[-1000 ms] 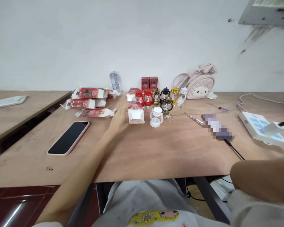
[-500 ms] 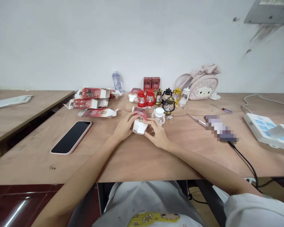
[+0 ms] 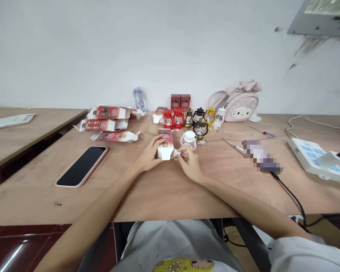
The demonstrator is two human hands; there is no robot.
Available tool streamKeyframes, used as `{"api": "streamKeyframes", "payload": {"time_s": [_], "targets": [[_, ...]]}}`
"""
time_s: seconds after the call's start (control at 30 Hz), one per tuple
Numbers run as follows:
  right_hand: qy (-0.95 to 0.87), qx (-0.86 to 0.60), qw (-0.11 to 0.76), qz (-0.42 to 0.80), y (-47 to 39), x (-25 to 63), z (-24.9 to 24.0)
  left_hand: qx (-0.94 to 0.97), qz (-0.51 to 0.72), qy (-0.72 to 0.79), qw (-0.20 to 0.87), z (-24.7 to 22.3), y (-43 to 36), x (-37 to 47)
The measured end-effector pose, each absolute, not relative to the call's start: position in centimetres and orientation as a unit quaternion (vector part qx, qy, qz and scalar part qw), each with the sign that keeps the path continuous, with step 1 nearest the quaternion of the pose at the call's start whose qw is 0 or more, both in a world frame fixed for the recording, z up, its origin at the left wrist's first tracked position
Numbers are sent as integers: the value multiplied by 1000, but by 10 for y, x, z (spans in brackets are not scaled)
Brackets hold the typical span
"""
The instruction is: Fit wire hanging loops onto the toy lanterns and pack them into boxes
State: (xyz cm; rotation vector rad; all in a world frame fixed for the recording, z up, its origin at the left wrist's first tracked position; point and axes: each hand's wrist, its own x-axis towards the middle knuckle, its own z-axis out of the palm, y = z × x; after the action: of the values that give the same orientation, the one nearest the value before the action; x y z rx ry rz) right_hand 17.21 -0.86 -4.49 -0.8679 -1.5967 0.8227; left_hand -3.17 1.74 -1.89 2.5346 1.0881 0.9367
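Right hand (image 3: 189, 162) has shifted to side flap (image 3: 175, 152), red box (image 3: 165, 135), 4 o'clock, pinching it; left hand (image 3: 150, 155) grips box at 9 o'clock. Light hold should prevent crushing.

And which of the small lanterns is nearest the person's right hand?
The white lantern at the front, just beyond the right hand. The other white lantern stands farther back, beside the pink bag; none of the rest is white.
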Motion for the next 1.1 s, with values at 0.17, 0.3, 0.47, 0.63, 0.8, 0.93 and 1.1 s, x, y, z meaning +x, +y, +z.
{"api": "streamKeyframes", "payload": {"time_s": [0.17,0.3,0.47,0.63,0.8,0.93,1.1], "targets": [[-749,-367,515,199,-10,173,-41,854,358,354,135,-23,18,-28],[-764,-390,493,146,-8,174,-42,845,373,356,144,-21,15,-26],[-784,-412,451,114,-7,174,-44,855,343,368,130,-17,16,-27],[-782,-434,438,98,-8,173,-44,874,309,364,88,-13,14,-29],[-766,-427,475,74,-6,174,-45,883,304,349,73,-8,8,-25],[-757,-403,512,49,-5,176,-43,878,331,341,55,-7,3,-21],[-733,-381,562,45,-3,180,-40,878,362,314,7,-3,-3,-16]]}}
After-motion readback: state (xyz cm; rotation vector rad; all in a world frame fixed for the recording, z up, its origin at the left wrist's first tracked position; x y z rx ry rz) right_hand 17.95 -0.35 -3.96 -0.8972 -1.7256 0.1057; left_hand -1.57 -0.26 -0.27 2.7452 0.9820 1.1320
